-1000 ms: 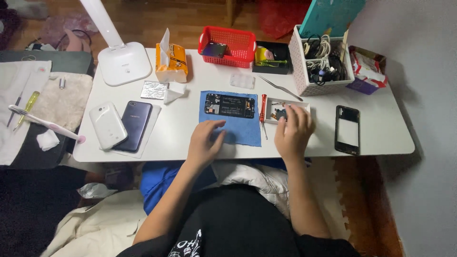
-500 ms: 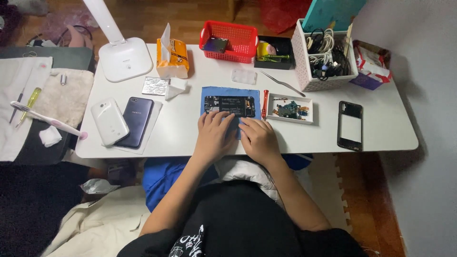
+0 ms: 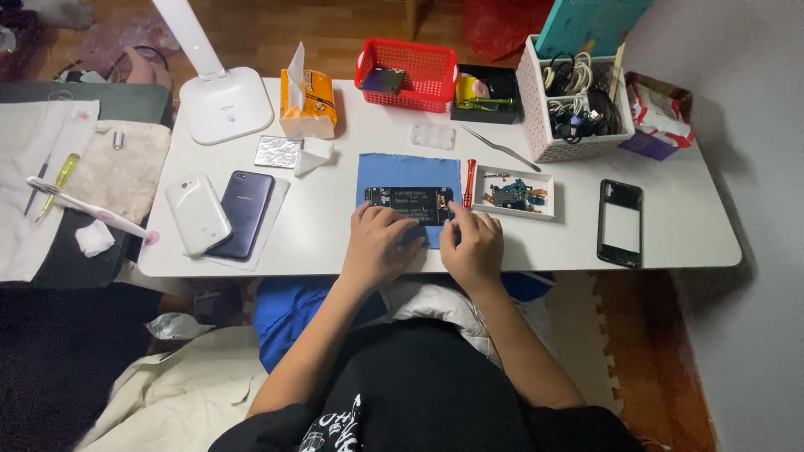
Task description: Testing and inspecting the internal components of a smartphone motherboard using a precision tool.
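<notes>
An opened phone body (image 3: 408, 202) with its circuit boards showing lies on a blue mat (image 3: 408, 173) on the white table (image 3: 335, 234). My left hand (image 3: 379, 245) rests on the mat at the phone's near edge, fingers curled against it. My right hand (image 3: 474, 243) sits beside it, its fingertips touching the phone's right end. A red screwdriver (image 3: 469, 182) lies just right of the mat. A small white tray (image 3: 513, 194) of phone parts stands beyond my right hand.
A black phone frame (image 3: 621, 222) lies at the right. A white phone (image 3: 198, 213) and a dark blue phone (image 3: 244, 213) lie at the left. Behind are a lamp base (image 3: 226, 105), tissue box (image 3: 307, 102), red basket (image 3: 407, 74), tweezers (image 3: 499, 148) and cable bin (image 3: 574, 109).
My right hand left the parts tray and came left to the phone's right end. My left hand moved up to the phone's near edge. Both hands now sit close together.
</notes>
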